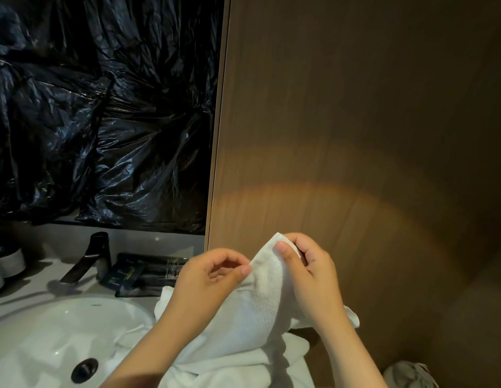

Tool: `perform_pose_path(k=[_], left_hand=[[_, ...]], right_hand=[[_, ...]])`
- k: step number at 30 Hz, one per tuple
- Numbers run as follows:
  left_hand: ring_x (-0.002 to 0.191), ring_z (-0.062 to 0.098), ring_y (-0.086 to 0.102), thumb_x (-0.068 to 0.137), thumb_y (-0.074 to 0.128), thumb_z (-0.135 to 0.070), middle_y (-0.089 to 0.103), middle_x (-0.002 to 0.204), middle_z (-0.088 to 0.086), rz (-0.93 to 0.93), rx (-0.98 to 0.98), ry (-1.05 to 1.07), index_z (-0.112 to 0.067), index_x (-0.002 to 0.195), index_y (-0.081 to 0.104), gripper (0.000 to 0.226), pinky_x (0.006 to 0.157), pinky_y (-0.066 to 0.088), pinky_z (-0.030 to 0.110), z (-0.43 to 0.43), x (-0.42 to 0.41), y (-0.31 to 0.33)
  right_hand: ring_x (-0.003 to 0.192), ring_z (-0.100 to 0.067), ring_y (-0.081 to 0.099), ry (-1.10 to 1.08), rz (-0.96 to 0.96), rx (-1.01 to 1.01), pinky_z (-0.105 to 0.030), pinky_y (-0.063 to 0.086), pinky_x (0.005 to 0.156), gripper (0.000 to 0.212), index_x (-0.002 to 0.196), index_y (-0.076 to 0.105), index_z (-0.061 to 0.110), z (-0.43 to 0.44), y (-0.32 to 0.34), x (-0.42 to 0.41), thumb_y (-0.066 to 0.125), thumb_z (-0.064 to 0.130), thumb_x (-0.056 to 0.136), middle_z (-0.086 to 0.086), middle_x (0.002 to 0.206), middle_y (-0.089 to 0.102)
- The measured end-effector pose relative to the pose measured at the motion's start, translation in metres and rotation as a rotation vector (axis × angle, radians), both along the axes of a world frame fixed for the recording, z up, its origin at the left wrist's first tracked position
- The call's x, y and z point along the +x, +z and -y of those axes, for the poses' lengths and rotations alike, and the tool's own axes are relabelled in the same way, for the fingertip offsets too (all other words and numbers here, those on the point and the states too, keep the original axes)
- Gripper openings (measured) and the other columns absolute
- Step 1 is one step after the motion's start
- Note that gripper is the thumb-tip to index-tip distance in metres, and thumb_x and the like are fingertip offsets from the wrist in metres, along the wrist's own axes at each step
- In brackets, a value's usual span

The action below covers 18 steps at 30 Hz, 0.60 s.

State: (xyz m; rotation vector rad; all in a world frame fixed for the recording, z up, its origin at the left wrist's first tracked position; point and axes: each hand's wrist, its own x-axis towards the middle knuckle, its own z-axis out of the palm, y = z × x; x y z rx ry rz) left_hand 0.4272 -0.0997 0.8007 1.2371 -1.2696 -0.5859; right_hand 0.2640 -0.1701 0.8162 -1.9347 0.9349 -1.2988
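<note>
White terry towel (262, 301); held up just right of the sink (42, 340), top corner raised in front of the wooden panel (355, 135), lower folds heaped below the wrists.

Right hand (311, 273): thumb and curled fingers pinch the top corner.
Left hand (213, 278): thumb and forefinger nip the edge just beside it; other fingers loosely curled.
Grip: two small pinches, close together, carrying the whole raised part.

Hazards, as judged:
- Corner slipping free. Cause: a thin fingertip hold on thick pile. The hanging weight would pull the cloth back into the heap.
- Wetting. Cause: one fold lies at the sink's rim. A leftward tug could drag it into the bowl, toward the drain (84, 369).
- Knocking. Cause: a wide shake-out to the left could sweep the dark packets (148, 271) or catch the tap (87, 259) beyond them.
- Fall to the floor. Cause: a loose end juts out right of the right wrist, on the side where a shoe (409, 373) shows below.
</note>
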Motion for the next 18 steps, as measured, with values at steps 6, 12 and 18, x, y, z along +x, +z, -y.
perform_pose_path(k=[6,12,18], left_hand=[[0.074,0.009,0.068,0.083,0.072,-0.018,0.074,0.078,-0.007,0.112,0.042,0.004,-0.020,0.085,0.079,0.007,0.070,0.054,0.023,0.002,0.004,-0.009],[0.074,0.008,0.068,0.082,0.073,-0.020,0.074,0.077,-0.013,0.203,0.079,0.018,-0.030,0.080,0.079,0.012,0.073,0.055,0.027,0.005,0.022,-0.016],[0.067,0.005,0.065,0.081,0.075,-0.025,0.072,0.072,-0.013,0.272,0.103,0.066,-0.031,0.076,0.078,0.010,0.066,0.053,0.024,0.008,0.040,-0.020]], right_hand=[[0.090,-0.006,0.063,0.014,0.020,-0.031,-0.013,0.048,0.076,0.012,0.093,0.068,0.026,0.001,0.007,-0.004,0.056,0.028,0.096,0.014,0.087,0.067],[0.091,-0.002,0.062,0.006,0.068,-0.081,-0.008,0.047,0.075,0.013,0.094,0.068,0.030,0.004,0.020,-0.007,0.055,0.034,0.095,0.019,0.088,0.067],[0.088,-0.002,0.062,-0.019,0.096,-0.209,-0.008,0.047,0.073,0.013,0.091,0.067,0.033,0.012,0.050,-0.010,0.055,0.032,0.097,0.019,0.086,0.067]])
